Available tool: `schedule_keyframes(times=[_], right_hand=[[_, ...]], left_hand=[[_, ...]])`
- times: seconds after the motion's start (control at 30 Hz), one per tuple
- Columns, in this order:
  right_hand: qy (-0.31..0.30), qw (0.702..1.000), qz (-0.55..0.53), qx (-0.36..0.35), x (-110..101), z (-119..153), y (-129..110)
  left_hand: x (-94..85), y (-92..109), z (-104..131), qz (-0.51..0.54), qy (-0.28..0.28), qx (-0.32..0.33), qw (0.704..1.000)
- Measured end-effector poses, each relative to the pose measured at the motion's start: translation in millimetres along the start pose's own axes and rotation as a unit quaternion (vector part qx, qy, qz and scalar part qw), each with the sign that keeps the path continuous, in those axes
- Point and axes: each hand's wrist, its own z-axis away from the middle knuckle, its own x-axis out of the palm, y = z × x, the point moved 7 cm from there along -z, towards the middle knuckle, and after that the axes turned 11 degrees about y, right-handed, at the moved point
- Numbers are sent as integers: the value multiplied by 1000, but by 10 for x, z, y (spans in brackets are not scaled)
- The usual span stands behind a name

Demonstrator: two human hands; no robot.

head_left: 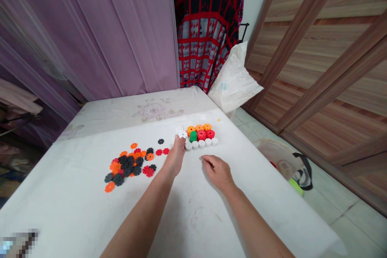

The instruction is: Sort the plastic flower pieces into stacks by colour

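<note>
My left hand [177, 156] is stretched out on its side, at the left end of the stacked discs. Its fingertips are beside or touching the loose white discs [182, 134]; I cannot tell which. My right hand [218, 170] is closed with thumb and forefinger together, just in front of the stacks, and whatever it holds is too small to make out. Short stacks of notched plastic discs stand in rows: orange stacks [199, 127] at the back, a green stack [193, 136] and red stacks [201, 134] in the middle, white stacks [201, 144] in front.
Left of my hands lies a loose pile of black, orange and red discs [128, 165]. A white cloth [90, 213] covers the table. A white bag [234, 78] stands beyond its far right corner, and a clear bag [281, 159] sits on the floor to the right.
</note>
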Motion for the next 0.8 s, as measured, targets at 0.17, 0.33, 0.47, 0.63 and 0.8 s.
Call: schedule_keyframes(times=[0.17,0.33,0.47,0.63,0.8], right_hand=[[7,1000,-10,6,6,-5,20],[13,1000,-15,12,5,-5,37],[7,1000,-8,15,23,-2,51],[11,1000,21,6,22,1,54],[17,999,43,-11,19,7,42]], left_hand=[[-145,-77,-8,40,32,-26,998],[-364,-190,126,68,26,2,997],[-527,-274,261,81,18,11,996],[-688,-302,357,98,-10,18,995],[-796,-316,434,116,-68,7,991]])
